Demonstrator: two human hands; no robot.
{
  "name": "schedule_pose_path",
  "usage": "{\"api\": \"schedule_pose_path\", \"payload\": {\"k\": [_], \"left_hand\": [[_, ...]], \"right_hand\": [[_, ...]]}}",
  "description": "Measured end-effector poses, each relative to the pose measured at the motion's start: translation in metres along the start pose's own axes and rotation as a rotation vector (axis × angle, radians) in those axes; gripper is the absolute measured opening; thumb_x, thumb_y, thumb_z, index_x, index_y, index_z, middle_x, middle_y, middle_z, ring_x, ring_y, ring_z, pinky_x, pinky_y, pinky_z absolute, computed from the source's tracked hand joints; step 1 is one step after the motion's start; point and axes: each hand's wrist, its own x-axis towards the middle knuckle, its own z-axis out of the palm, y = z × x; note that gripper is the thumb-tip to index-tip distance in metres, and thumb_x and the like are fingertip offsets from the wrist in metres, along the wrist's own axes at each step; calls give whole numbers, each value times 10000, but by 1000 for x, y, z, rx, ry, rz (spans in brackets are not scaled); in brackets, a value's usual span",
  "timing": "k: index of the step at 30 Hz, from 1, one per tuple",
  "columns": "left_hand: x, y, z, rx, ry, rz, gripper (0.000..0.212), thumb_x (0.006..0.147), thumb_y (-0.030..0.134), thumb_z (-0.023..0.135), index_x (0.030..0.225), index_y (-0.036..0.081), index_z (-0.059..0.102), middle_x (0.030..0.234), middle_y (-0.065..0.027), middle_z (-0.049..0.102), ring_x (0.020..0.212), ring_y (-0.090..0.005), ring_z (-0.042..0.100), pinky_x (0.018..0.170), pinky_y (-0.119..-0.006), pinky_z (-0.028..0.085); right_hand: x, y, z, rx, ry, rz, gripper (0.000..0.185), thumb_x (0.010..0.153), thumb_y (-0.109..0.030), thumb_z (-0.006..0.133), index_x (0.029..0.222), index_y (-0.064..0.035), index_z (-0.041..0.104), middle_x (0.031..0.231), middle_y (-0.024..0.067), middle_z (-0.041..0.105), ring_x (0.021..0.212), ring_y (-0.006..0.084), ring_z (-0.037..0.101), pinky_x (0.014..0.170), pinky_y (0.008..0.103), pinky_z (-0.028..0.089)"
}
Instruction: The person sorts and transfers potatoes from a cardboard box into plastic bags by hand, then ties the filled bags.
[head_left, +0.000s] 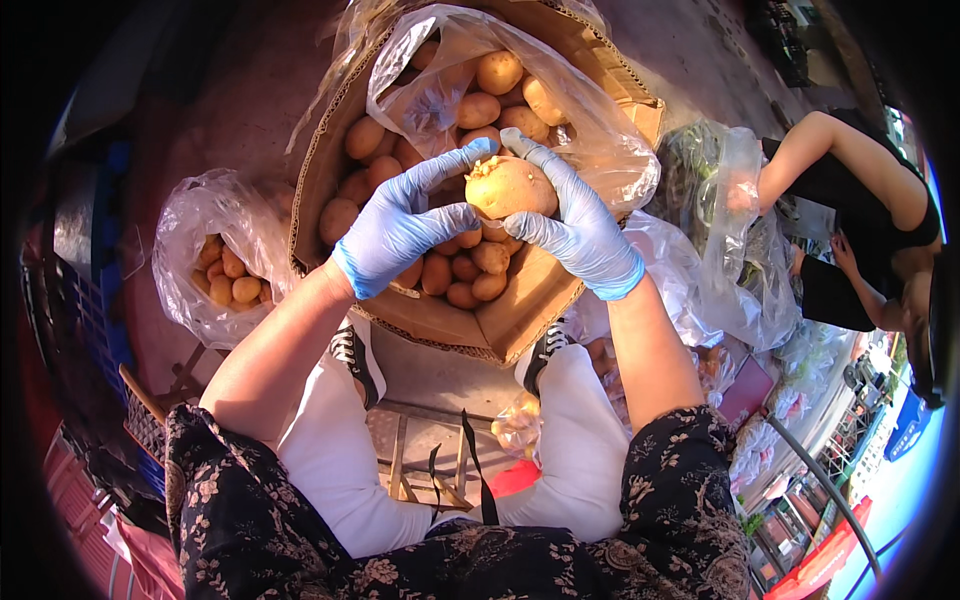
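Between my two hands, above an open cardboard box (442, 319), is a large potato (517, 191) with small pale sprouts at its upper left. My left hand (412, 210), in a thin blue glove, has its thumb at the potato's left side and its fingers by the sprouts. My right hand (581, 217), gloved alike, grips it from the right, thumb below and fingers above. Beneath them the box holds many loose potatoes (461, 270). A clear plastic liner (600, 150) is folded over part of the box. My hands hide some of the potatoes.
A clear plastic bag (184, 255) of smaller potatoes stands left of the box. Bags of greens (697, 172) lie at right, where another person's arm (802, 150) reaches in. A small bag (517, 424) and a wooden-framed stool (427, 450) are by my legs.
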Motion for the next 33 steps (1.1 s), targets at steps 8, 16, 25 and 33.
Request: {"api": "schedule_pose_path", "payload": {"k": [8, 16, 25, 33], "left_hand": [[4, 3, -11, -10, -54, -244, 473, 878, 224, 546, 1272, -5, 420, 999, -109, 599, 808, -122, 600, 679, -239, 506], [-3, 5, -19, -28, -113, -279, 364, 823, 83, 446, 1165, -33, 488, 773, -95, 628, 609, -131, 600, 585, -234, 499], [-34, 56, -66, -189, -44, -12, 493, 817, 241, 505, 1186, -81, 455, 987, -176, 609, 729, -181, 625, 663, -262, 518], [-55, 53, -112, -147, 169, -61, 310, 839, 84, 446, 1102, -65, 513, 878, -146, 622, 673, -190, 632, 617, -272, 523]], "right_hand": [[0, -1, 9, -187, -20, -127, 581, 693, -34, 665, 1217, -29, 414, 1202, 140, 467, 1144, 258, 448, 979, 331, 344], [11, -15, 26, -474, -61, -369, 571, 630, 35, 623, 1163, -12, 424, 1102, 160, 468, 1067, 317, 462, 931, 359, 372], [69, -49, 48, -296, -105, -421, 574, 629, 20, 616, 1170, -21, 425, 1167, 123, 496, 1113, 229, 474, 969, 335, 362], [120, -55, 98, -461, -202, -542, 578, 596, -11, 635, 1143, -16, 448, 1078, 130, 503, 1037, 295, 482, 931, 356, 372]]}}
